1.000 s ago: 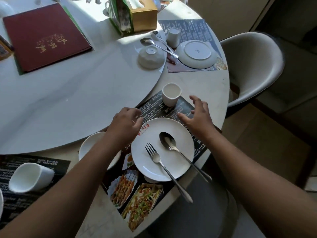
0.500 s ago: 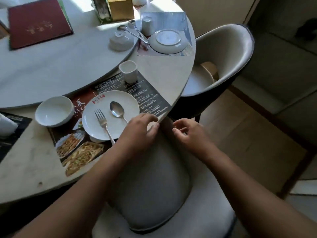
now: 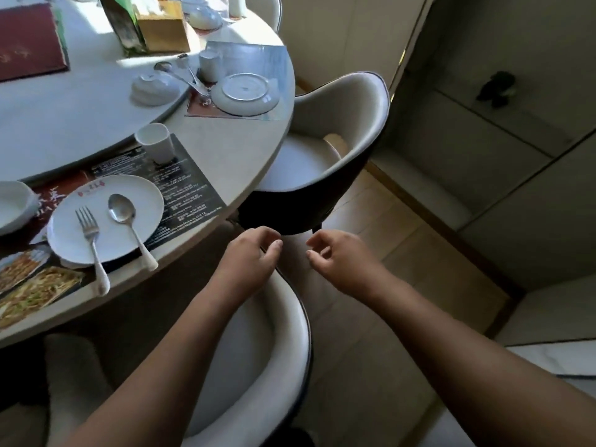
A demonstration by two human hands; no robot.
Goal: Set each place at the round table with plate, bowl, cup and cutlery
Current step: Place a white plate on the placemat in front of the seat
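On the near placemat (image 3: 190, 188) a white plate (image 3: 142, 193) carries a fork (image 3: 88, 232) and a spoon (image 3: 121, 209), their handles sticking out over its rim. An upright white cup (image 3: 154, 143) stands behind the plate, and a white bowl (image 3: 13, 204) sits at the left edge. At the farther place a plate (image 3: 246, 93), a bowl (image 3: 153, 88) and a cup (image 3: 209, 66) lie upside down beside loose cutlery (image 3: 180, 75). My left hand (image 3: 248, 262) and my right hand (image 3: 338, 262) hover off the table over the near chair's back, fingers loosely curled, holding nothing.
The near grey chair (image 3: 258, 333) is right below my arms. A second chair (image 3: 338, 130) is tucked at the table's right edge. On the turntable (image 3: 64, 117) lie a red menu (image 3: 25, 40) and a tissue box (image 3: 164, 30). Open wooden floor lies to the right.
Both hands left the plate and drew back off the table to above the chair back. My view swung right, so the set place now lies to the left.
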